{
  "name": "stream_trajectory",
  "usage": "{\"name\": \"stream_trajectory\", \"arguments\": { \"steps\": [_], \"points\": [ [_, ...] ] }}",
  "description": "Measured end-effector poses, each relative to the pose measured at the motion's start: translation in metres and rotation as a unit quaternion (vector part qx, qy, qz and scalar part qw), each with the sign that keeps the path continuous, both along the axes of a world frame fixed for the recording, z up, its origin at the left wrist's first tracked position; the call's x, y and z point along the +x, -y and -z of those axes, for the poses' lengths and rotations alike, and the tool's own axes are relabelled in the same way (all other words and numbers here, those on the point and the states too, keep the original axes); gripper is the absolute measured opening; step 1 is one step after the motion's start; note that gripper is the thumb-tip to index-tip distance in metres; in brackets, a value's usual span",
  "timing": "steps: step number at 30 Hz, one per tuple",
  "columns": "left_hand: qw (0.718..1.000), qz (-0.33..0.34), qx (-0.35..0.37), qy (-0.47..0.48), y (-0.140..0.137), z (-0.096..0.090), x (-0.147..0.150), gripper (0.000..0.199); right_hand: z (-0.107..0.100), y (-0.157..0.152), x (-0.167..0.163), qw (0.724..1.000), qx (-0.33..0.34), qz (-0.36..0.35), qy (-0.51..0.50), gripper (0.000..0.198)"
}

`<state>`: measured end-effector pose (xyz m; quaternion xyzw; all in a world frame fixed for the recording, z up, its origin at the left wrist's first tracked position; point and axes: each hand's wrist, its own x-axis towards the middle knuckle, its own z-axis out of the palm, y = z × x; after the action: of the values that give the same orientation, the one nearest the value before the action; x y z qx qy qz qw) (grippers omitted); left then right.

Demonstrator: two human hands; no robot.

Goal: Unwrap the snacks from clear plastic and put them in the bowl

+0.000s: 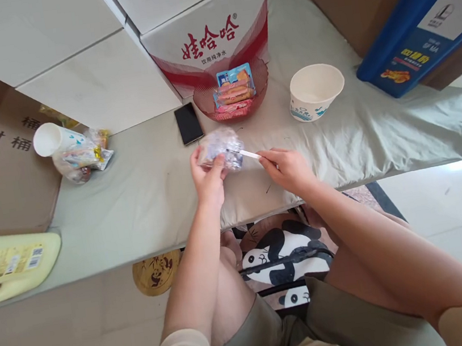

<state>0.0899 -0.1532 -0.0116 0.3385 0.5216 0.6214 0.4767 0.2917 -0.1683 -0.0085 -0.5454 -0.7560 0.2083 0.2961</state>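
Note:
My left hand (210, 177) is closed on a crumpled clear plastic bag (223, 144), its thumb pressed on top. What the bag contains I cannot make out. From the right, my right hand (285, 168) grips a slim white-handled tool (249, 154). The tool's thin dark tip meets the plastic, though its exact kind does not show. Just behind the bag lies a black phone (188, 124). Beyond it, a translucent red bowl (262, 85) holds several wrapped snacks (235, 93). A white paper tub (310, 96) stands to the right of the bowl.
At the left, a paper cup (52, 139) rests beside bagged snacks (82, 156). A yellow jug (15, 263) lies at the near left edge. Boxes, including a white-and-red carton (212, 38), line the back. A blue jug (420, 20) stands right on the cloth-covered surface (139, 191).

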Motion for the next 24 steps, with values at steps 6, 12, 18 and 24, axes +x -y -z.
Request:
{"name": "stream_trajectory", "arguments": {
  "steps": [6,12,18,24],
  "points": [
    [0.999,-0.016,-0.009,0.039,-0.001,-0.005,-0.013,0.07,0.001,-0.007,0.031,0.993,-0.005,0.083,0.083,0.035],
    [0.994,0.106,-0.036,-0.018,0.024,-0.004,0.025,0.072,0.006,-0.01,0.043,0.988,0.008,0.126,0.087,0.033],
    [0.993,0.086,0.014,-0.076,0.023,-0.004,0.013,0.053,0.007,-0.012,0.043,0.984,0.035,0.151,0.084,0.037],
    [0.984,0.047,0.054,-0.164,0.008,0.004,-0.017,0.059,0.003,-0.003,0.032,0.991,0.1,-0.037,-0.082,0.04]
  ]
}}
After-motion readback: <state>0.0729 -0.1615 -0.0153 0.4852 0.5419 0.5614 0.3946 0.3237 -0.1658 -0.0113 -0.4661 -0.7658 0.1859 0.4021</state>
